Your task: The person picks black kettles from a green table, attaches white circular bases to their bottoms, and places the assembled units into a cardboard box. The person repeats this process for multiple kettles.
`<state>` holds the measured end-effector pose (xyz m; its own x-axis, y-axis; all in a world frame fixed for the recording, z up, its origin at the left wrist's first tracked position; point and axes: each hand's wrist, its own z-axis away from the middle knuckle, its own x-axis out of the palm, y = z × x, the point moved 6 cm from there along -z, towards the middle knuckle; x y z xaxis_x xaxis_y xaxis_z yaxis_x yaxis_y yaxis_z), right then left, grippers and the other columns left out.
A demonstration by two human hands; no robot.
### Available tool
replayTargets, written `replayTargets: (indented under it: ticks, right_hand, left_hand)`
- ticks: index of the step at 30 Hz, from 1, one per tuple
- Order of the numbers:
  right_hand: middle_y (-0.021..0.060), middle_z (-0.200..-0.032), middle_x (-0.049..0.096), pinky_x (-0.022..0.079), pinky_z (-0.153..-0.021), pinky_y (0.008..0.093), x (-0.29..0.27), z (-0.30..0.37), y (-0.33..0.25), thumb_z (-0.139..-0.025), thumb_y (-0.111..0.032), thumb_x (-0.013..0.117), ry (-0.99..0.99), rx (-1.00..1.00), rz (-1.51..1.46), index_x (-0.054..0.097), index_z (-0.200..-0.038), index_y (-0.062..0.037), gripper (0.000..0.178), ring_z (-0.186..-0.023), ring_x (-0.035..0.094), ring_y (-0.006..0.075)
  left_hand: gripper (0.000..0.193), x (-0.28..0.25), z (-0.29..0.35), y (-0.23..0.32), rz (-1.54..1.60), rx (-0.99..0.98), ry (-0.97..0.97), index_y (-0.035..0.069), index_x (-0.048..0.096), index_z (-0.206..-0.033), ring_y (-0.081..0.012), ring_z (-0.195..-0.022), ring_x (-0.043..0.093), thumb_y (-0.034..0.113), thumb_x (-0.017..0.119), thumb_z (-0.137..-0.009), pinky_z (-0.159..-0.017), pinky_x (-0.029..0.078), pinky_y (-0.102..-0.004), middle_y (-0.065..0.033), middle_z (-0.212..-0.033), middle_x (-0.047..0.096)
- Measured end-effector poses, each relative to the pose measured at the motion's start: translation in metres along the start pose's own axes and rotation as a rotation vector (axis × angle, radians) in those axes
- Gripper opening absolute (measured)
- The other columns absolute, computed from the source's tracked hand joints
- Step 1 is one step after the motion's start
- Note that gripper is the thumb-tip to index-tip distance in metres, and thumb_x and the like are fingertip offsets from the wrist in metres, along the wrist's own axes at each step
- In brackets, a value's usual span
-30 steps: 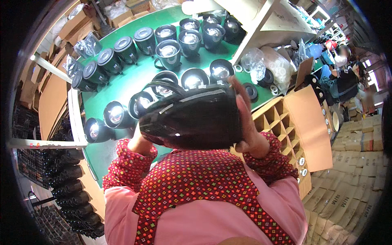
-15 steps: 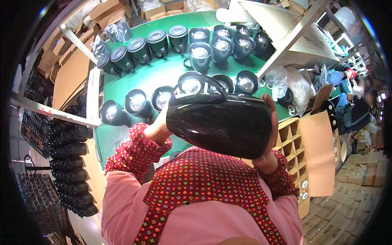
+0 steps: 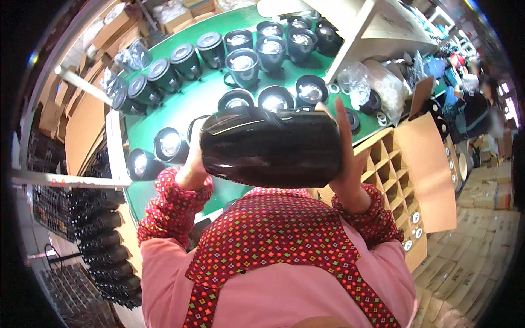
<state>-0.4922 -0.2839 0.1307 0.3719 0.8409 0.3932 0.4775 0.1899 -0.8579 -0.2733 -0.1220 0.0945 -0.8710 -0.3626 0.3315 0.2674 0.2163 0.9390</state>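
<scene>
A glossy black jug point(image 3: 273, 150) lies on its side in the air in front of my chest, held between both hands. My left hand point(image 3: 192, 168) grips its left end, and my right hand point(image 3: 350, 175) presses on the right end with the fingers pointing up. The jug's handle is out of sight. Beyond it on the green table point(image 3: 188, 101) stand several open black jugs point(image 3: 242, 68) with shiny insides. Two more, including a tilted open jug point(image 3: 170, 145), are near my left hand. A row of lidded black jugs point(image 3: 183, 61) stands at the far left.
To the right is a carton with cardboard dividers point(image 3: 389, 169), its flap point(image 3: 429, 180) folded out. Clear plastic bags point(image 3: 355, 82) lie at the table's right side by a pale post point(image 3: 353, 41). Stacked black parts point(image 3: 106, 246) fill the left. A person point(image 3: 492, 104) is far right.
The jug has been turned about its long axis, so the handle that showed on top is now hidden. It sits more level, slightly further left. The whole view has shifted too.
</scene>
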Motion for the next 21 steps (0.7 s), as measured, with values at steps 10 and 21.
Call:
replayTargets:
  ticks: [10,21]
  right_hand:
    - [0.0179,-0.158,0.046,0.039,-0.120,0.0415,-0.024,0.006,0.010,-0.109,-0.055,0.045,0.102,-0.200,0.258,0.032,-0.161,0.0010,0.077,-0.144,0.050,0.0270]
    - [0.0175,-0.150,0.054,0.044,-0.116,0.0368,-0.031,0.008,0.024,-0.106,-0.032,0.063,0.113,0.264,-0.746,0.043,-0.153,-0.0031,0.060,-0.136,0.056,0.0225]
  left_hand:
    - [0.033,0.007,-0.011,-0.008,0.217,-0.138,0.132,-0.008,0.071,-0.125,-0.0205,-0.106,0.073,0.014,0.060,-0.103,-0.094,0.058,-0.0341,-0.0136,-0.120,0.076]
    - [0.040,0.065,-0.020,0.064,-0.872,0.458,-0.146,-0.004,0.071,-0.123,-0.0291,-0.101,0.075,0.017,0.073,-0.090,-0.090,0.059,-0.0366,-0.0161,-0.111,0.076]
